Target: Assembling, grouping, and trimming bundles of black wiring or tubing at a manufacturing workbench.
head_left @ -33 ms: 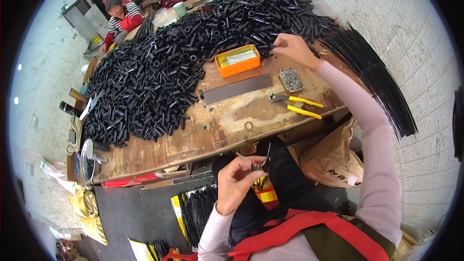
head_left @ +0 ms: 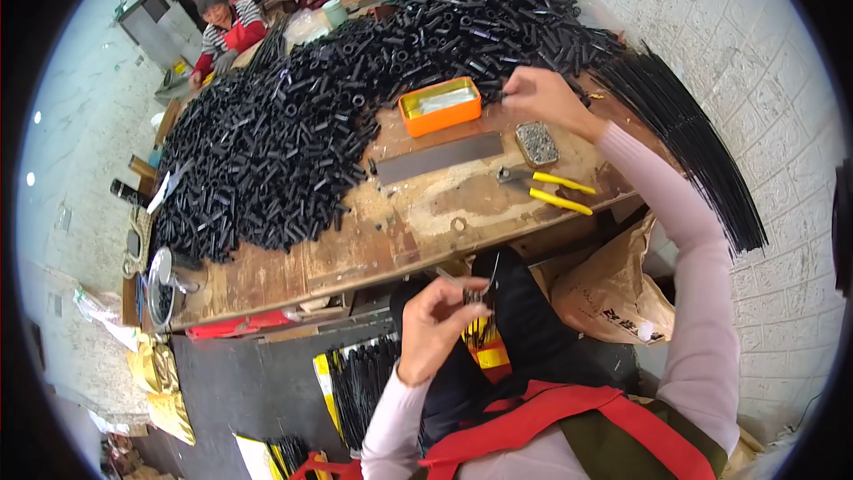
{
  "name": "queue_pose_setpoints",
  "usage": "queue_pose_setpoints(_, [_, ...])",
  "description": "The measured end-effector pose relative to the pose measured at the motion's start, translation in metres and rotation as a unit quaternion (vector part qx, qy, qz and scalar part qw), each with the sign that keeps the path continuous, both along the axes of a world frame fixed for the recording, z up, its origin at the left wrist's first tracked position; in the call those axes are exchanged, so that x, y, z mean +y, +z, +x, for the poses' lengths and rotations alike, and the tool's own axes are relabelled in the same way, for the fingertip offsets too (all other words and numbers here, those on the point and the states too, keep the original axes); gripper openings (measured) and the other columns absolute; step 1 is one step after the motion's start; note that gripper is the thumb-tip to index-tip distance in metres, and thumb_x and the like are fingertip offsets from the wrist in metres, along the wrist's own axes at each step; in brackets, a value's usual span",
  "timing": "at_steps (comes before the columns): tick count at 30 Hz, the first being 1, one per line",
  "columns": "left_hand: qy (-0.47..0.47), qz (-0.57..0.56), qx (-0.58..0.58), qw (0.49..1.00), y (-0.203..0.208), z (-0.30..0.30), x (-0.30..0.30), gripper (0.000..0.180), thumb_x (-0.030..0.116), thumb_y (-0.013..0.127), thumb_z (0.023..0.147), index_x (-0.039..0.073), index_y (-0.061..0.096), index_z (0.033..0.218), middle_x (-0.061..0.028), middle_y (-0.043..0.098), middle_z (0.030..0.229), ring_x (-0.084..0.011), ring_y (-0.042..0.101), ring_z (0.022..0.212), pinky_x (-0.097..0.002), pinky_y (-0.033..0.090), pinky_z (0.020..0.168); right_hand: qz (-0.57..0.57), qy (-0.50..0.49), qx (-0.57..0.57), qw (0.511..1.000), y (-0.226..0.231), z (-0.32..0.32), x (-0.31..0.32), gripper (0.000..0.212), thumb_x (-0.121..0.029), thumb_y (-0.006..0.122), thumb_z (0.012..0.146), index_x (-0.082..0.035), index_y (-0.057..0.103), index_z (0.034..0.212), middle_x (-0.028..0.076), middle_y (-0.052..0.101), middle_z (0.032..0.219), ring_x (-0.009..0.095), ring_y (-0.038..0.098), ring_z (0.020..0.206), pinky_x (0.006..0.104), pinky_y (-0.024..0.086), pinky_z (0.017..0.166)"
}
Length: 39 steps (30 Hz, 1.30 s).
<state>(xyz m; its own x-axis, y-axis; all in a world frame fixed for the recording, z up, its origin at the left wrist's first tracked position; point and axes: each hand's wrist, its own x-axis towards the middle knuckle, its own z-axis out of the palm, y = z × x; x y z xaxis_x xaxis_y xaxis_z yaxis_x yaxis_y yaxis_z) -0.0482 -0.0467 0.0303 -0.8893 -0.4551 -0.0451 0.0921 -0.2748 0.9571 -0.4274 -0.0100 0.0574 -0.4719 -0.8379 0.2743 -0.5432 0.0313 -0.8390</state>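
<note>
My left hand (head_left: 433, 327) is closed in a pinch above my lap. It holds a small dark piece (head_left: 474, 296) with a thin needle-like wire (head_left: 496, 269) standing up from it; its exact kind is too small to tell. Out over the table, my right hand (head_left: 544, 100) has its fingers pinched together beside the heap of short black tubes (head_left: 267, 151). Whatever those fingertips hold is hidden. Just left of that hand stands an orange tin (head_left: 442, 120) with thin pale strips inside. Nearer lie a small tray of tiny metal parts (head_left: 537, 144) and yellow-handled pliers (head_left: 560, 194).
A flat grey metal strip (head_left: 440, 158) lies on the wooden table (head_left: 355, 249). Long black rods (head_left: 684, 142) hang over the right edge above a brown paper sack (head_left: 613, 293). Bundled black rods (head_left: 369, 391) lie left of my legs. Co-workers (head_left: 227, 27) sit beyond the heap.
My left hand has risen slightly with the small dark piece. My right hand has shifted a little, staying pinched near the tubes. The view has tilted slightly.
</note>
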Motion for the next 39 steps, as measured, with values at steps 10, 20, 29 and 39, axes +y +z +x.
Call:
queue_pose_setpoints(10, [-0.101,0.021,0.065,0.993,0.032,-0.010,0.019,0.043,0.000,0.064,0.091,0.000,0.055,0.133,-0.0077,0.065,0.115,-0.0128,0.063,0.097,-0.0285,0.055,0.079,0.104,0.226,-0.020,0.968,0.089,0.170,0.093,0.022,-0.004,0.069,0.087,0.000,0.067,0.108,0.005,0.069,0.101,0.011,0.065,0.089,0.0253,0.052,0.083])
queue_pose_setpoints(20, [-0.083,0.009,0.057,0.995,0.049,0.014,0.039,0.042,0.001,0.065,0.090,-0.002,0.055,0.131,-0.0117,0.067,0.117,-0.0180,0.066,0.103,-0.0310,0.057,0.081,0.069,0.232,-0.152,0.958,0.096,0.194,0.117,0.019,-0.009,0.069,0.088,0.001,0.069,0.104,0.005,0.069,0.101,0.011,0.064,0.094,0.0266,0.051,0.086])
queue_pose_setpoints(29, [-0.063,0.007,0.073,0.995,0.046,0.014,0.046,0.036,0.003,0.066,0.090,-0.002,0.059,0.125,-0.0135,0.069,0.111,-0.0186,0.068,0.097,-0.0312,0.057,0.078,0.069,0.237,-0.136,0.960,0.099,0.200,0.126,0.017,-0.012,0.070,0.089,0.001,0.069,0.099,0.004,0.068,0.095,0.010,0.062,0.089,0.0258,0.050,0.084])
queue_pose_setpoints(39, [-0.043,0.001,0.080,0.996,0.050,0.013,0.055,0.027,-0.001,0.065,0.090,-0.001,0.063,0.117,-0.0073,0.069,0.106,-0.0126,0.066,0.091,-0.0274,0.056,0.073,0.013,0.237,-0.099,0.966,0.094,0.205,0.133,0.014,-0.012,0.071,0.087,0.000,0.069,0.095,0.003,0.069,0.089,0.010,0.062,0.087,0.0263,0.050,0.080])
